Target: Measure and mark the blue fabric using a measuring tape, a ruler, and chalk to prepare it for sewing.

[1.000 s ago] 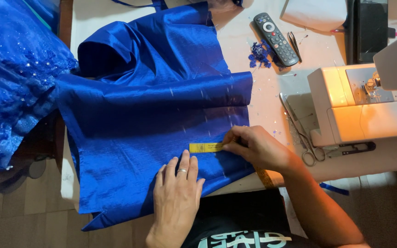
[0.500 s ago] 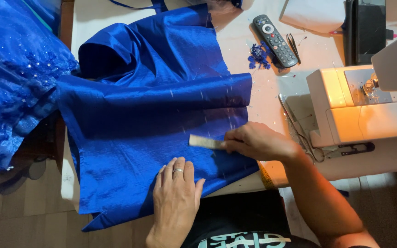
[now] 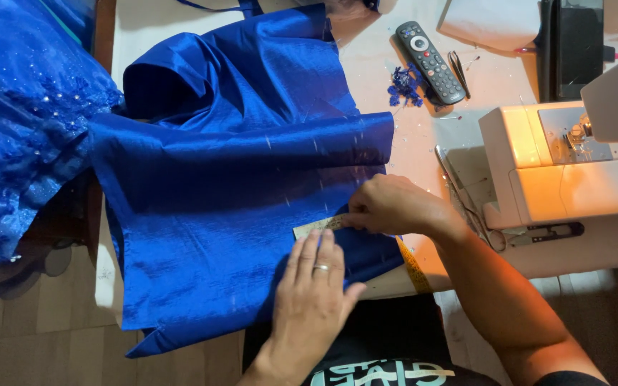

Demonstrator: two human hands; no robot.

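Since the earlier frame my right hand slid the measuring tape leftward; it lies crosswise, pinched, just above my flat, open left hand on blue fabric.

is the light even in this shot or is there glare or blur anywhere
Head view: uneven light; a warm orange glow washes the sewing machine, while the floor at lower left is in dark shadow. The blue satin fabric shows bright sheen streaks along its folds. The left hand, right hand and the tape measure look sharp, with no evident motion blur.
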